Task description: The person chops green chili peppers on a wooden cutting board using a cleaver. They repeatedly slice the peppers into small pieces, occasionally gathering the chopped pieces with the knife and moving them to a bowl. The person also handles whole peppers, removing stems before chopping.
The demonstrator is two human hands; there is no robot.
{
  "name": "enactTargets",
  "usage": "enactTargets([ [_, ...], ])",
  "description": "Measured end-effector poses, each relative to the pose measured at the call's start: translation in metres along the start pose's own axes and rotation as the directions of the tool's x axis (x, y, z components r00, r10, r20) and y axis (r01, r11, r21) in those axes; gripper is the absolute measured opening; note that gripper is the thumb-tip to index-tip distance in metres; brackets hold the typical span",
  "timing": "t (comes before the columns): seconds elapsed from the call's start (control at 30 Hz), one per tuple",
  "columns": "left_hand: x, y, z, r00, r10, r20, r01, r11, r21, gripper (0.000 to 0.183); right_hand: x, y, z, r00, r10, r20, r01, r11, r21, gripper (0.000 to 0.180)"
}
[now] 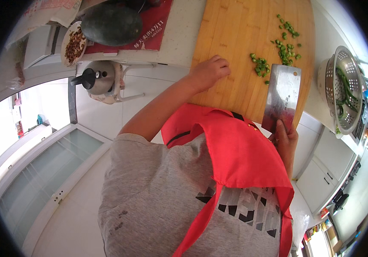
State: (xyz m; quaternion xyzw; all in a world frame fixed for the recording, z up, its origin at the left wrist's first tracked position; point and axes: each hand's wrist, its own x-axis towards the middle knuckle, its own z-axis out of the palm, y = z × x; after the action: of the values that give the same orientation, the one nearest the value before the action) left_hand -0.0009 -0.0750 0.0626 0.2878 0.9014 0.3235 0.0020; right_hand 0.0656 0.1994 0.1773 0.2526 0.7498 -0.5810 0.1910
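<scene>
My right hand grips a broad steel cleaver at its near end, the handle mostly hidden by my fingers. Its blade extends over the right part of a wooden cutting board and bears writing. Just beyond the blade lie chopped green pepper pieces in a small cluster, with more pieces scattered farther up the board. My left hand is over the board's left edge, its fingers curled together with nothing visible in them.
Right of the board stands a perforated steel colander with long green peppers inside. A dark green melon and a plate of dried reddish-brown bits are at upper left. Below them a metal kettle sits on a stool or chair.
</scene>
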Motion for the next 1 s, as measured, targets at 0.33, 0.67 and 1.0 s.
enactTargets([
  [0.33,-0.004,0.013,-0.014,0.998,-0.042,0.049,0.032,0.979,0.201,0.013,0.001,0.002,-0.005,0.999,0.037,0.011,-0.037,0.999,-0.030,0.016],
  [0.67,-0.014,0.005,-0.037,0.679,-0.722,0.134,0.335,0.142,-0.931,0.018,0.006,-0.019,-0.005,0.995,0.091,-0.043,-0.095,0.990,-0.101,0.017],
  [1.0,-0.075,-0.008,-0.058,0.606,-0.794,0.034,-0.500,-0.415,-0.760,0.020,0.022,-0.030,-0.008,0.998,-0.015,0.061,0.024,0.989,-0.147,0.021],
])
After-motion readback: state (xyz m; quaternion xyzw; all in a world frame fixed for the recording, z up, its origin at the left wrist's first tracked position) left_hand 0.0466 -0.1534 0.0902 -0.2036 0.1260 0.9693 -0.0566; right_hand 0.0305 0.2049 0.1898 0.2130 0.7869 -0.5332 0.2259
